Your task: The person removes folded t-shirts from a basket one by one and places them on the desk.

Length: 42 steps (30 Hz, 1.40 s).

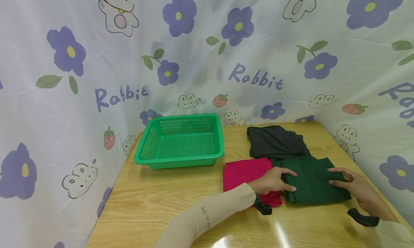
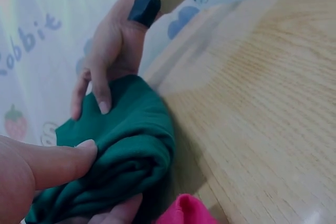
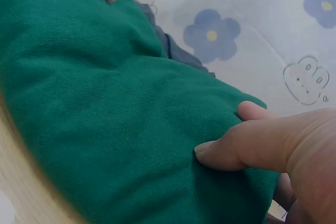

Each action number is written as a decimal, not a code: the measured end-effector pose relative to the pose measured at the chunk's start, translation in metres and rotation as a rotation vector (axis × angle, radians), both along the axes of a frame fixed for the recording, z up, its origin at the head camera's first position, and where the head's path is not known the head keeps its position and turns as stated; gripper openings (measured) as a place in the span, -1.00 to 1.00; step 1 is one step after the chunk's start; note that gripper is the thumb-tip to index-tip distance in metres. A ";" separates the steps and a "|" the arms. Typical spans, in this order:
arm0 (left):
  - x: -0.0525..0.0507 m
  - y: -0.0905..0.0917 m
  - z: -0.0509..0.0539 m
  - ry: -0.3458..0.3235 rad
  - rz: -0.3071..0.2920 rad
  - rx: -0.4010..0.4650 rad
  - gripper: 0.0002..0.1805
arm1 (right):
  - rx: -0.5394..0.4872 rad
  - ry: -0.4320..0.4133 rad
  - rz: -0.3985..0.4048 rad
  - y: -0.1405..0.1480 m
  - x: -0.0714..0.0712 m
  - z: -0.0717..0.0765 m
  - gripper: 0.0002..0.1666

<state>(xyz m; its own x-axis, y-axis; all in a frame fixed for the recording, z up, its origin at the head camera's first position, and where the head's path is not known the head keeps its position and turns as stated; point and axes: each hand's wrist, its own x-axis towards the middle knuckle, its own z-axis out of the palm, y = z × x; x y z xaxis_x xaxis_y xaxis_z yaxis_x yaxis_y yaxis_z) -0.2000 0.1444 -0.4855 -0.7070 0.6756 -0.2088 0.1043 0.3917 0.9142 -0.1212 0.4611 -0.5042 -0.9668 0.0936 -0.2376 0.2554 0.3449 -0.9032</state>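
Observation:
A folded dark green cloth [image 1: 312, 181], perhaps a garment, lies on the right part of the table. My left hand [image 1: 273, 179] grips its left side; in the left wrist view the thumb [image 2: 65, 163] presses on top while fingers [image 2: 123, 211] sit beneath the rolled layers. At the opposite side my right hand [image 1: 357, 187] pinches the cloth, its thumb [image 3: 220, 153] above and other fingers partly hidden under the edge. Under my left hand and wrist is a folded pink-red cloth [image 1: 242, 172], beside the green one.
Behind the green cloth lies a folded dark grey cloth [image 1: 276, 142]. A green plastic basket [image 1: 179, 161] with slotted sides stands at the back left of the wooden table [image 1: 155, 205]. Patterned white curtains [image 1: 200, 61] enclose the back and sides.

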 end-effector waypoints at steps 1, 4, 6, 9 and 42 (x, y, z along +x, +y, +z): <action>0.000 0.000 -0.001 -0.004 0.000 -0.004 -0.51 | -0.005 -0.002 0.000 0.000 0.000 0.000 -0.38; -0.001 0.000 -0.003 -0.003 0.004 -0.020 -0.52 | -0.012 -0.014 0.003 0.001 0.000 -0.001 -0.38; -0.001 0.000 -0.003 0.003 0.007 -0.036 -0.53 | -0.002 -0.025 0.005 0.002 0.000 -0.002 -0.39; -0.002 -0.001 -0.004 0.006 0.012 -0.058 -0.54 | 0.048 -0.036 0.020 0.003 -0.001 -0.004 -0.39; -0.043 -0.049 0.039 0.312 -0.133 -0.016 -0.81 | 0.706 0.476 -0.002 -0.053 -0.023 0.020 -0.60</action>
